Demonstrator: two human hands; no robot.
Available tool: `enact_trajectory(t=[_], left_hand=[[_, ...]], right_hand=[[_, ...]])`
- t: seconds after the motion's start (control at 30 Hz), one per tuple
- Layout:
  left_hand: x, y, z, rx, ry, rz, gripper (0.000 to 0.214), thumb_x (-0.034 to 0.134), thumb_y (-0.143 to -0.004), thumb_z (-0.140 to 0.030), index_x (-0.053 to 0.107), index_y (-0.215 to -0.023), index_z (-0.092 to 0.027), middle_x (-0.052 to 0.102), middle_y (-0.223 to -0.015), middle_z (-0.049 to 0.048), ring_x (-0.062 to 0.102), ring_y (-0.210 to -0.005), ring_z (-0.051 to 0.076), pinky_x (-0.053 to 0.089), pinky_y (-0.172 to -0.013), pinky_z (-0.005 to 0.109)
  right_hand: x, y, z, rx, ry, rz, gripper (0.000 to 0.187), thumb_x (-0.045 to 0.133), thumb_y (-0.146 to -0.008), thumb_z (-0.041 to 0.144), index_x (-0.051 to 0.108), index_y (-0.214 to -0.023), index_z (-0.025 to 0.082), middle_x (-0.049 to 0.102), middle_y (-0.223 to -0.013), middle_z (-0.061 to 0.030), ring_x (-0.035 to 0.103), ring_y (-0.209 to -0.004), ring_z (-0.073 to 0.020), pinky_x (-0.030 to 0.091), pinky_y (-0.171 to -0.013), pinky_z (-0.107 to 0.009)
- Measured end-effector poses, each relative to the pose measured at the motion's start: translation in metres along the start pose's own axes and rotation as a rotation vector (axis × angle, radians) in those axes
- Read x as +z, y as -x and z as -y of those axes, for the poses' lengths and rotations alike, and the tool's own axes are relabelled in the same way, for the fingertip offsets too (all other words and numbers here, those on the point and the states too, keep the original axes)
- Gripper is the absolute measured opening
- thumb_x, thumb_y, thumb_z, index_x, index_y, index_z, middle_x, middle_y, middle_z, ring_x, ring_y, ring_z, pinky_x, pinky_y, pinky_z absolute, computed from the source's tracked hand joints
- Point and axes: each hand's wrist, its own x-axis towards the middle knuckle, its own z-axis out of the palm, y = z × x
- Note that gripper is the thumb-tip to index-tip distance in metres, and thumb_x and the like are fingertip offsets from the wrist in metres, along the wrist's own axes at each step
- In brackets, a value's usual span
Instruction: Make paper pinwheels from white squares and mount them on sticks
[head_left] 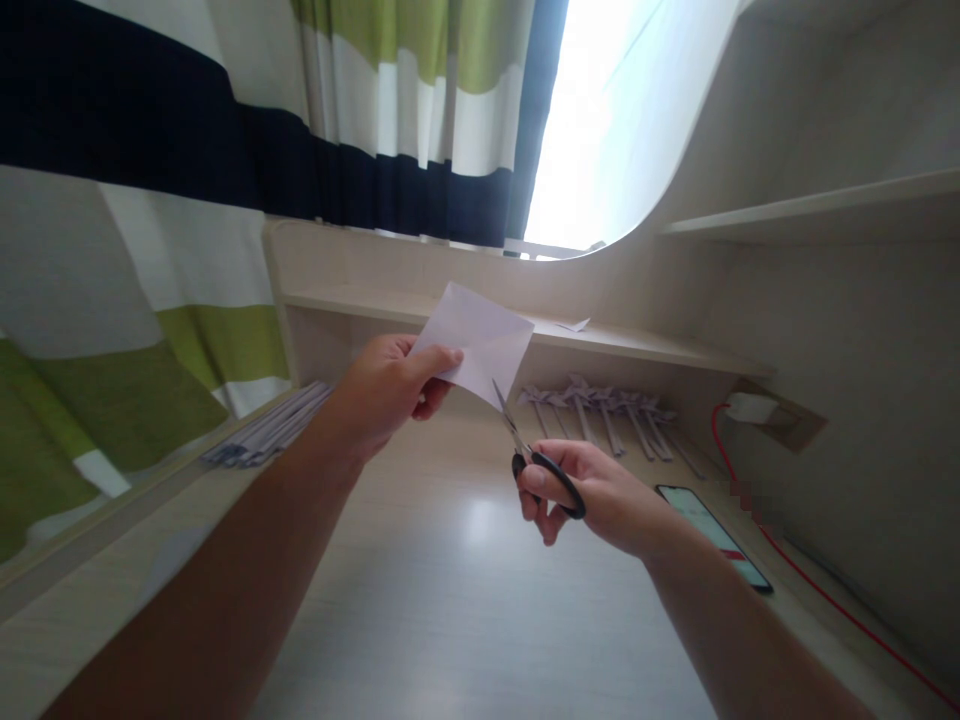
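A square sheet of white paper (480, 335) with faint creases is held up above the table. My left hand (394, 385) pinches its left side, thumb on top and fingers beneath. Black-handled scissors (556, 478) sit in my right hand (574, 490), the thumb and fingers through the loops. Their blades meet the paper near its lower corner and point up and away from me. Whether the blades are closed on the paper is hard to make out.
Several pinwheel-like paper pieces on sticks (600, 405) lie at the back right. A bundle of paper sticks (277, 425) lies at left. A paper scrap (574, 325) rests on the shelf (637, 350). At right are a phone (712, 535) and a red cable (817, 590) from a white plug (750, 407).
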Motion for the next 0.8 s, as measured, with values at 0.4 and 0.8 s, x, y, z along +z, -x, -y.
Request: enact_trajectory(t=[0.4,0.8], left_hand=[[0.0027,0.0018,-0.0008,0.0,-0.006,0.009,0.032,0.066,-0.082,-0.029,0.055,-0.054,-0.017,0.05,-0.047,-0.0001,0.04,-0.041,0.009,0.03,-0.039,0.021],[0.0015,0.0023,-0.0003,0.002,-0.028,0.021,0.033,0.067,-0.081,-0.032,0.055,-0.054,-0.017,0.05,-0.047,-0.0005,0.04,-0.042,0.009,0.03,-0.041,0.022]], right_hand=[[0.0012,0.0013,0.0006,-0.016,-0.011,0.005,0.043,0.084,-0.082,0.054,0.065,-0.082,0.015,0.07,-0.073,-0.002,0.063,-0.054,-0.0101,0.055,-0.05,-0.02],[0.0034,0.0029,0.0042,-0.001,-0.013,-0.008,0.05,0.082,-0.08,0.062,0.064,-0.08,0.015,0.069,-0.071,-0.0017,0.063,-0.052,-0.0098,0.055,-0.051,-0.021]])
